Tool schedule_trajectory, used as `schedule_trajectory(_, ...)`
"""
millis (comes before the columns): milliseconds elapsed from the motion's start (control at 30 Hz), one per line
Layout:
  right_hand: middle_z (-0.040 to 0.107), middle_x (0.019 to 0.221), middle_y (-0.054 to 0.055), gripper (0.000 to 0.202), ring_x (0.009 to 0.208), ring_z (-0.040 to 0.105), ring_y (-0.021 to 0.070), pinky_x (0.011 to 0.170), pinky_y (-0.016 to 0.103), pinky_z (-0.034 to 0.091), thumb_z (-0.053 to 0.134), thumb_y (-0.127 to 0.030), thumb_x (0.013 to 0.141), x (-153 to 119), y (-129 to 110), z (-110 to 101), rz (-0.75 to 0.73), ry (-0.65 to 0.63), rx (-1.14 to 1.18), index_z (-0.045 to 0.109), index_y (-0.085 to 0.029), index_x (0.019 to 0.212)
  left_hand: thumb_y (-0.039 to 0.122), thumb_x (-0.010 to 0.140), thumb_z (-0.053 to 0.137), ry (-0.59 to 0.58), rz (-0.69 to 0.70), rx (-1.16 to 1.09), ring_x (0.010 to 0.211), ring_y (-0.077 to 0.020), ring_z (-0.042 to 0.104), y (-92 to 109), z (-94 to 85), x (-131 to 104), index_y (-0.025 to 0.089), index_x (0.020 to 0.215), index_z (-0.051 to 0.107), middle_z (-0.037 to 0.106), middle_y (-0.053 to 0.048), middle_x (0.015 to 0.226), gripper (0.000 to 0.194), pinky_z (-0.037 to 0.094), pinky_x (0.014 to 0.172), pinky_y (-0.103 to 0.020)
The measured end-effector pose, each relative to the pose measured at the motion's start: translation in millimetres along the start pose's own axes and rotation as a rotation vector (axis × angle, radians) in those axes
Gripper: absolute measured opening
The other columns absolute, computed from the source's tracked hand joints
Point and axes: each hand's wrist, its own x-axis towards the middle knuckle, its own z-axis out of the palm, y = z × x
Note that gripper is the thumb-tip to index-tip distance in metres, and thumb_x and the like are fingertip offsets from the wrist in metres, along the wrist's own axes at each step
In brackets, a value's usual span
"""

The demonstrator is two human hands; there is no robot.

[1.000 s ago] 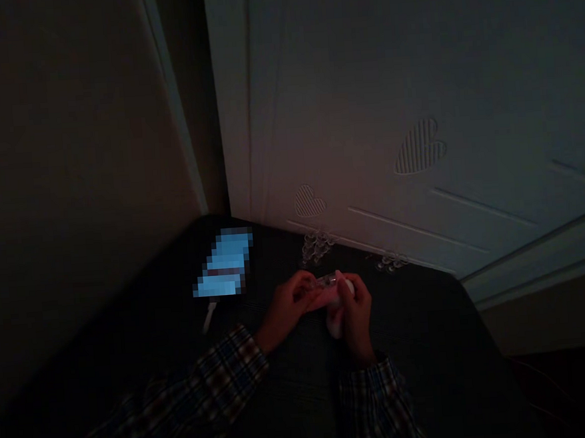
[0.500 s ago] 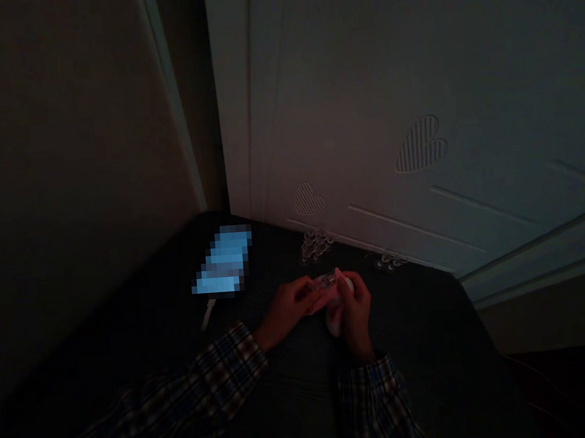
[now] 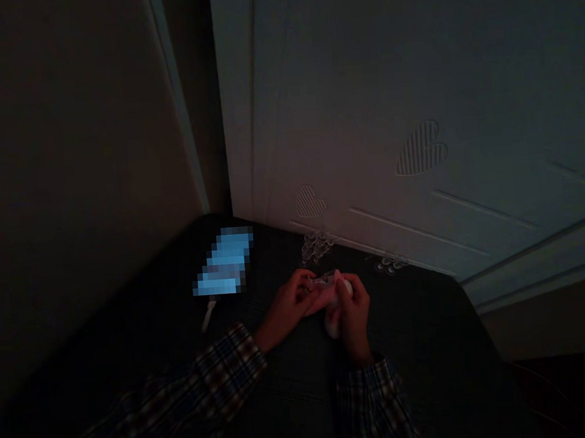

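Between my hands is a small pink item (image 3: 319,300) with a clear, shiny part along its top; its exact kind is too dark to make out. My left hand (image 3: 289,306) pinches its left end, thumb below and fingers curled above. Closed around its right end is my right hand (image 3: 356,313), thumb pressed on the pink surface. A whitish round bit (image 3: 348,286) shows by the right fingers, and a soft pale pink lump (image 3: 332,324) hangs beneath. Just beyond the hands lies a cluster of small clear ring-like pieces (image 3: 317,246).
A lit phone (image 3: 225,260) with a white cable (image 3: 208,315) lies left on the dark tabletop (image 3: 284,393). More clear ring-like pieces (image 3: 390,264) sit by the white panel (image 3: 355,108) with heart reliefs behind the table. The room is dim.
My left fingers have lifted and spread slightly at the upper left edge of the pink item. My right hand keeps its hold almost unmoved. The view has shifted slightly.
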Motion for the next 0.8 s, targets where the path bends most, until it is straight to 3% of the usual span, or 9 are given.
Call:
schedule_trajectory(300, 0.05, 0.064, -0.002, 0.027, 0.054, 0.044, 0.0093, 0.048, 0.019, 0.037, 0.053, -0.042, 0.079, 1.1, 2.0, -1.7, -0.002, 0.028, -0.002, 0.058, -0.015, 0.079, 0.039, 0.08, 0.052, -0.043, -0.027, -0.047, 0.072, -0.0135, 0.058, 0.9, 0.0, 2.2, 0.019, 0.096, 0.054, 0.061, -0.001, 0.083, 0.025, 0.042, 0.059, -0.022)
schedule_trajectory(533, 0.049, 0.063, -0.003, 0.025, 0.052, 0.044, 0.0082, 0.046, 0.019, 0.036, 0.055, -0.04, 0.079, 0.3, 0.8, -1.2, 0.031, 0.001, 0.054, 0.057, -0.016, 0.08, 0.045, 0.08, 0.05, -0.081, -0.065, 0.008, 0.056, -0.0096, 0.046, 4.9, -3.3, 1.9, 0.015, 0.075, 0.056, 0.052, 0.003, 0.062, 0.031, 0.033, 0.05, -0.02)
schedule_trajectory(800, 0.049, 0.063, -0.004, 0.023, 0.053, 0.044, 0.0083, 0.046, 0.018, 0.036, 0.056, -0.039, 0.079, 1.4, -2.2, -1.2, 0.035, 0.018, 0.044, 0.056, -0.017, 0.078, 0.044, 0.081, 0.049, -0.087, -0.033, 0.019, 0.065, -0.0123, 0.053, 8.1, -2.0, 0.4, 0.016, 0.083, 0.059, 0.059, 0.0, 0.073, 0.03, 0.037, 0.056, -0.021)
